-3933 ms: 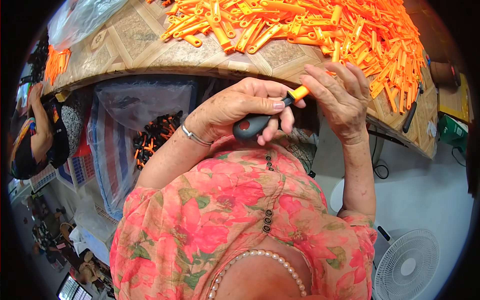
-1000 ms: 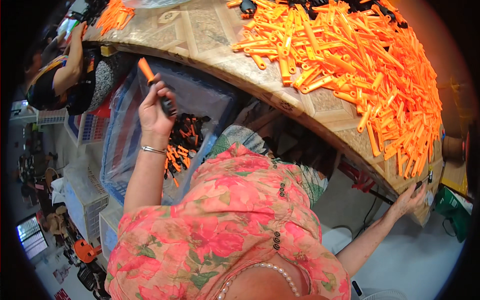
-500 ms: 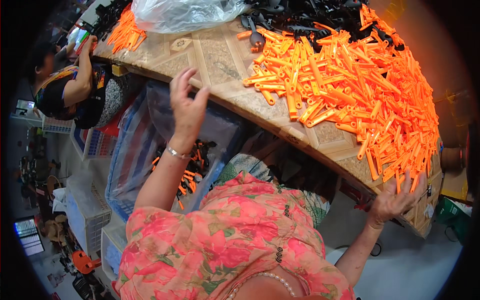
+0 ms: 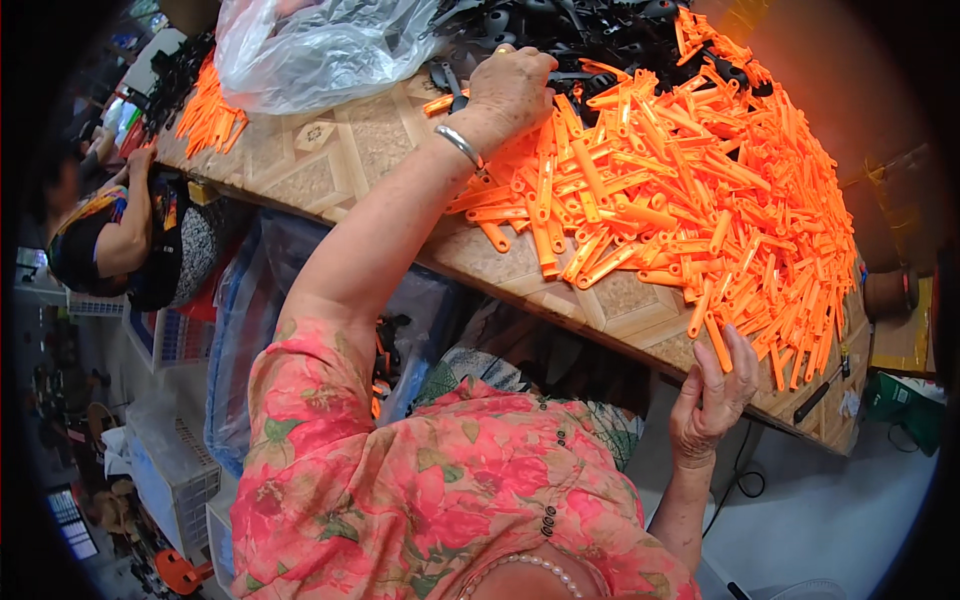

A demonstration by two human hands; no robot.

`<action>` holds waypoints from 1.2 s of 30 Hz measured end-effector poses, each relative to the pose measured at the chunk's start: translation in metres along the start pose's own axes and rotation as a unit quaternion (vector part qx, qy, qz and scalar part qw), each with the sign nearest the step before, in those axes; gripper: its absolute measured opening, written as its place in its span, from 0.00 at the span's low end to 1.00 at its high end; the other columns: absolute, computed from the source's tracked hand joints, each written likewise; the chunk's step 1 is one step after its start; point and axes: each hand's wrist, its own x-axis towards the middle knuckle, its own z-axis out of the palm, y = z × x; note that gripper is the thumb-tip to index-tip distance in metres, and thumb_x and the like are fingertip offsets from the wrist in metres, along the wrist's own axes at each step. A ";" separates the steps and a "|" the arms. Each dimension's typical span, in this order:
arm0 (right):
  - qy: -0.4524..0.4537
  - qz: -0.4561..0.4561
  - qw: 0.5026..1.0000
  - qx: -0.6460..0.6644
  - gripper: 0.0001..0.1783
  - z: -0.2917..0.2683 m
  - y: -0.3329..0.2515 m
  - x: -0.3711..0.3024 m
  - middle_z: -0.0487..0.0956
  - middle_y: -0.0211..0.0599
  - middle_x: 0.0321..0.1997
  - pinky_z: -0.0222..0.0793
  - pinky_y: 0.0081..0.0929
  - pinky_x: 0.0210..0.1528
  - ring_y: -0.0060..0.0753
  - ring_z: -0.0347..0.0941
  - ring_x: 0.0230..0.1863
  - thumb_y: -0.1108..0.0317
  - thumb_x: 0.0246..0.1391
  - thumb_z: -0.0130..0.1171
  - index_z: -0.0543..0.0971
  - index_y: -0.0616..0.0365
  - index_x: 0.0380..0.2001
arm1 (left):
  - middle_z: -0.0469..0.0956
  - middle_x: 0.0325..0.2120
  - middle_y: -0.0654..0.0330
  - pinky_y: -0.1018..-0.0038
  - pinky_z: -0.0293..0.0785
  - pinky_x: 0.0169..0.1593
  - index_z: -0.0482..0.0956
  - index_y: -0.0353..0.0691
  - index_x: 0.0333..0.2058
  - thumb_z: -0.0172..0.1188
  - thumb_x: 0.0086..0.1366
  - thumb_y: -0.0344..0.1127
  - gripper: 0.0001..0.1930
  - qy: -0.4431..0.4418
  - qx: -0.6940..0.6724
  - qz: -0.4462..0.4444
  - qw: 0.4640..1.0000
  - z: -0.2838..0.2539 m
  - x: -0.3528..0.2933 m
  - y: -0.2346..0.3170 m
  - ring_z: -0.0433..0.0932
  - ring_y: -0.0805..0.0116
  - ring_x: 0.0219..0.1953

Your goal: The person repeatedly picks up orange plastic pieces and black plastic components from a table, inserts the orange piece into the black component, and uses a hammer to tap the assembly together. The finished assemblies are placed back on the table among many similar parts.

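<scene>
My left hand (image 4: 508, 92) reaches over the near edge of a pile of black plastic parts (image 4: 590, 35), several with rounded spoon-like ends. Its fingers are curled, and what they close on is hidden behind the hand. Beside it spreads a large heap of orange plastic handles (image 4: 680, 190), long and narrow with a slot at one end. My right hand (image 4: 715, 395) is at the heap's near edge, its fingers apart. Its fingertips lie close to one orange handle (image 4: 716, 342); whether they touch it is hard to tell.
The table (image 4: 380, 130) has a patterned wood top. A clear plastic bag (image 4: 320, 60) and a smaller orange pile (image 4: 210, 115) lie at its far left, where another person (image 4: 120, 230) works. Below, a lined blue crate (image 4: 235, 350) holds parts. A dark tool (image 4: 820, 395) lies at right.
My left hand has moved from above the crate forward and right to the black parts, its fingers now curled. My right hand has shifted left along the heap's near edge. The view has turned slightly.
</scene>
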 end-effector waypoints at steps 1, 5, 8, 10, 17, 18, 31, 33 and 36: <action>0.000 0.001 1.000 0.002 0.17 0.001 0.000 0.001 0.73 0.42 0.60 0.62 0.43 0.63 0.49 0.64 0.62 0.78 0.54 0.58 0.81 0.49 0.46 | 0.79 0.42 0.60 0.63 0.75 0.52 0.82 0.45 0.43 0.62 0.57 0.37 0.14 -0.028 0.012 -0.001 1.000 0.003 0.004 0.002 0.76 0.58 0.49; -0.004 -0.003 1.000 0.021 0.17 0.005 -0.003 0.004 0.74 0.41 0.59 0.62 0.42 0.62 0.49 0.65 0.61 0.78 0.52 0.60 0.81 0.49 0.45 | 0.80 0.40 0.61 0.64 0.76 0.50 0.83 0.44 0.37 0.63 0.57 0.39 0.10 -0.041 0.068 -0.032 0.996 0.009 0.008 0.008 0.77 0.58 0.46; -0.013 -0.009 0.999 0.049 0.17 0.009 -0.003 0.005 0.74 0.41 0.59 0.63 0.41 0.62 0.48 0.65 0.61 0.78 0.50 0.61 0.82 0.49 0.44 | 0.80 0.36 0.62 0.66 0.76 0.46 0.82 0.45 0.34 0.63 0.57 0.38 0.08 0.002 0.041 -0.076 0.996 0.009 0.006 0.004 0.79 0.58 0.43; -0.016 -0.014 0.998 0.058 0.18 0.012 -0.004 0.008 0.74 0.41 0.58 0.63 0.41 0.62 0.47 0.65 0.61 0.78 0.49 0.61 0.82 0.48 0.44 | 0.79 0.31 0.62 0.66 0.76 0.41 0.80 0.43 0.33 0.62 0.58 0.35 0.05 0.130 0.024 -0.012 0.991 0.008 0.003 -0.005 0.79 0.57 0.38; -0.019 -0.034 0.997 0.073 0.20 0.018 -0.014 0.017 0.75 0.40 0.58 0.62 0.40 0.62 0.47 0.67 0.59 0.79 0.44 0.61 0.82 0.49 0.43 | 0.75 0.29 0.53 0.66 0.74 0.34 0.74 0.38 0.30 0.56 0.56 0.24 0.03 0.332 -0.057 0.159 0.928 -0.031 0.024 -0.008 0.77 0.53 0.33; -0.021 -0.037 0.996 0.075 0.20 0.017 -0.017 0.018 0.75 0.40 0.58 0.62 0.40 0.62 0.46 0.67 0.59 0.79 0.43 0.61 0.82 0.49 0.42 | 0.75 0.29 0.54 0.66 0.73 0.33 0.74 0.38 0.30 0.56 0.57 0.24 0.03 0.313 -0.055 0.145 0.937 -0.032 0.029 -0.010 0.77 0.54 0.32; -0.011 0.015 0.994 0.106 0.15 0.021 -0.034 0.029 0.77 0.42 0.52 0.63 0.42 0.58 0.48 0.71 0.55 0.80 0.47 0.60 0.82 0.56 0.39 | 0.76 0.30 0.57 0.66 0.76 0.33 0.75 0.39 0.30 0.60 0.57 0.28 0.03 0.317 -0.145 0.182 0.919 -0.053 0.012 0.009 0.78 0.55 0.29; -0.008 0.033 0.992 0.126 0.15 0.027 -0.038 0.038 0.77 0.42 0.53 0.63 0.41 0.58 0.48 0.71 0.55 0.80 0.47 0.60 0.81 0.56 0.41 | 0.77 0.31 0.57 0.67 0.77 0.32 0.75 0.39 0.31 0.61 0.56 0.26 0.04 0.301 -0.161 0.162 0.926 -0.036 0.002 0.015 0.79 0.55 0.30; -0.007 0.015 0.993 0.120 0.17 0.031 -0.046 0.049 0.77 0.44 0.53 0.64 0.41 0.57 0.48 0.71 0.55 0.80 0.47 0.60 0.81 0.56 0.43 | 0.79 0.32 0.56 0.69 0.78 0.34 0.76 0.36 0.31 0.61 0.57 0.22 0.04 0.277 -0.192 0.129 0.933 -0.019 0.000 0.023 0.80 0.56 0.32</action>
